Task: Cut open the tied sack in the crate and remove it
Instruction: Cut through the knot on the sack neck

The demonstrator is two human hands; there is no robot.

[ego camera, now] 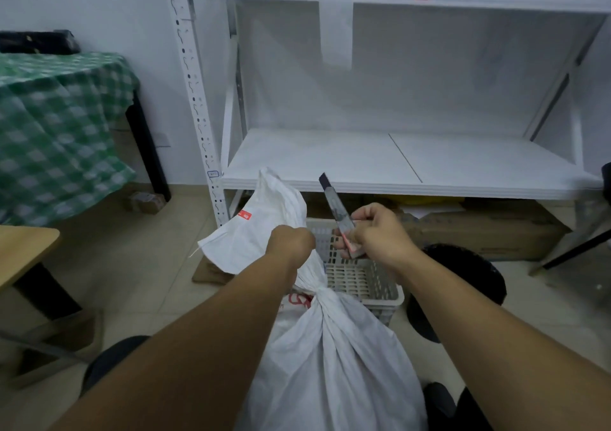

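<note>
The left hand (pixel 292 242) gripped the gathered neck of the white woven sack (pixel 334 358), whose red print was unreadable, beside a slotted plastic crate (pixel 360 278). The right hand (pixel 377 232) clasped a utility knife (pixel 337 212), blade raised.

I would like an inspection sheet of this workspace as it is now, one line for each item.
Surface: beige tiled floor; the work is done low, in front of a white shelf rack.
Job's things: white sack, neck still tied; its loose top is pulled up. Perforated crate behind it.
Clutter: cardboard box under the rack, black bin at right.
Grips: left hand closed on the sack top; right hand holds a utility knife, blade up, clear of the sack.
Cables: nothing seen.
Surroundings: table with green checked cloth, wooden desk corner.
</note>
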